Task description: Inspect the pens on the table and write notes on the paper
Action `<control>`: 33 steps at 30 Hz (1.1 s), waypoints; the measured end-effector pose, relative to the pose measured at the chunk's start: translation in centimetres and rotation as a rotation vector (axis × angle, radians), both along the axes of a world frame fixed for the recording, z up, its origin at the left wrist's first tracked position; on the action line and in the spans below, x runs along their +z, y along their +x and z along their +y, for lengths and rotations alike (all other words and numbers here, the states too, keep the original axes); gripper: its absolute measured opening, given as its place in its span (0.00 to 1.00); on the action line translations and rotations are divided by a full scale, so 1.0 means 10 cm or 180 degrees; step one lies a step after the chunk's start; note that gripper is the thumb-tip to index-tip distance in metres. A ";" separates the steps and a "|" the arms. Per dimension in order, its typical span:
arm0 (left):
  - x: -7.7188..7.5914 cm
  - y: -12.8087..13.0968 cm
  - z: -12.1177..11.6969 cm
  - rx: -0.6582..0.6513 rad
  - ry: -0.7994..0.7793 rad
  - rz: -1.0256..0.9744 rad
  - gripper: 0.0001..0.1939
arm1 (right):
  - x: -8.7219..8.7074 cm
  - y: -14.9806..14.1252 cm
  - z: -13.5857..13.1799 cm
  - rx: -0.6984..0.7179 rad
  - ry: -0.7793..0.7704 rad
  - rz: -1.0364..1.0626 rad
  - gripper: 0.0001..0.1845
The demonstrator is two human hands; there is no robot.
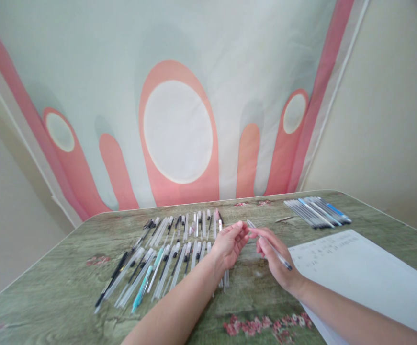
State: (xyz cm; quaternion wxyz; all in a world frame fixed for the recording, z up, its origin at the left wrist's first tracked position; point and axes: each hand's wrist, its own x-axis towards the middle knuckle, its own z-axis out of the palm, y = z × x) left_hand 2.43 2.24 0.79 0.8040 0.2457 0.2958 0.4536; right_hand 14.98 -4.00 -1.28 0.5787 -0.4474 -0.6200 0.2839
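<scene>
A clear-barrelled pen (282,260) is held aslant in the right hand (275,255), over the counter (50,282), with the fingers closed around its barrel. The far end is left free beyond the fingertips, probably so that it can be got at by the left hand (230,243). That hand is half curled just beside it, thumb and fingertips drawn together; whether anything small is pinched there cannot be told. Both hands are held close together, which presumably allows fine fingerwork.

To the left, clear pen barrels (160,232) with black parts are laid in two rows, spaced side by side, seemingly so that each can be picked out singly. A turquoise pen (142,289) is set among the nearer row. At the far right, slim pens (312,213) are packed closely together, apparently kept as a separate group. A written-on paper sheet (369,270) is spread flat below them, partly covered by the right forearm.
</scene>
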 end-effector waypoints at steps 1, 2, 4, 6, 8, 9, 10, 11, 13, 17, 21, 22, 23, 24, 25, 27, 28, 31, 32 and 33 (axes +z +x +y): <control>0.00 0.00 0.00 0.0009 -0.0020 -0.0050 0.06 | -0.01 0.00 0.00 -0.0050 0.0038 -0.0015 0.17; 0.00 0.00 -0.01 0.0000 -0.0027 -0.0116 0.05 | -0.02 0.01 0.00 -0.0118 0.0053 0.0024 0.17; 0.00 0.00 -0.01 -0.0038 -0.0014 -0.0243 0.05 | -0.04 0.01 0.01 -0.0254 0.0095 0.0192 0.19; -0.01 0.01 -0.01 -0.0089 0.0016 -0.0322 0.05 | -0.06 0.01 0.01 -0.0343 0.0195 0.0280 0.17; -0.02 0.01 -0.01 -0.0134 0.0052 -0.0349 0.05 | -0.05 0.00 -0.01 -0.0331 0.0303 0.0190 0.14; -0.03 0.01 0.00 -0.0151 0.0067 -0.0345 0.05 | -0.03 0.00 -0.02 -0.0294 0.0342 0.0131 0.13; -0.03 0.02 0.00 -0.0169 0.0084 -0.0335 0.05 | -0.02 -0.01 -0.03 -0.0245 0.0367 0.0100 0.12; -0.04 0.02 0.00 -0.0179 0.0108 -0.0320 0.05 | 0.00 -0.01 -0.04 -0.0191 0.0385 0.0105 0.12; -0.06 0.02 0.01 -0.0193 0.0177 -0.0290 0.06 | 0.02 -0.02 -0.06 -0.0126 0.0380 0.0186 0.11; -0.09 0.01 0.03 -0.0214 0.0365 -0.0285 0.06 | 0.01 -0.02 -0.05 -0.0109 0.0204 0.0446 0.10; -0.10 0.00 0.05 -0.0202 0.0496 -0.0233 0.06 | -0.04 0.00 -0.01 -0.0064 -0.0024 0.0676 0.10; -0.10 -0.01 0.05 -0.0205 0.0514 -0.0207 0.06 | -0.05 0.00 0.00 -0.0045 -0.0058 0.0740 0.10; -0.11 -0.01 0.05 -0.0202 0.0523 -0.0182 0.07 | -0.06 0.01 0.01 -0.0020 -0.0088 0.0809 0.10; -0.11 -0.01 0.06 -0.0194 0.0523 -0.0160 0.07 | -0.07 0.01 0.02 0.0002 -0.0115 0.0878 0.10; -0.11 -0.01 0.06 -0.0184 0.0516 -0.0141 0.07 | -0.07 0.02 0.02 0.0023 -0.0144 0.0940 0.10; -0.11 -0.01 0.06 -0.0166 0.0490 -0.0118 0.07 | -0.09 0.03 0.03 0.0045 -0.0200 0.1024 0.10; -0.11 -0.01 0.06 -0.0167 0.0483 -0.0108 0.07 | -0.09 0.03 0.03 0.0044 -0.0221 0.1043 0.10; -0.10 -0.01 0.05 -0.0179 0.0489 -0.0078 0.07 | -0.10 0.04 0.04 0.0003 -0.0241 0.1050 0.09; -0.09 -0.01 0.05 -0.0177 0.0492 -0.0067 0.07 | -0.10 0.04 0.05 -0.0003 -0.0244 0.1054 0.09; -0.09 -0.01 0.05 -0.0171 0.0494 -0.0059 0.07 | -0.10 0.03 0.05 -0.0006 -0.0245 0.1063 0.09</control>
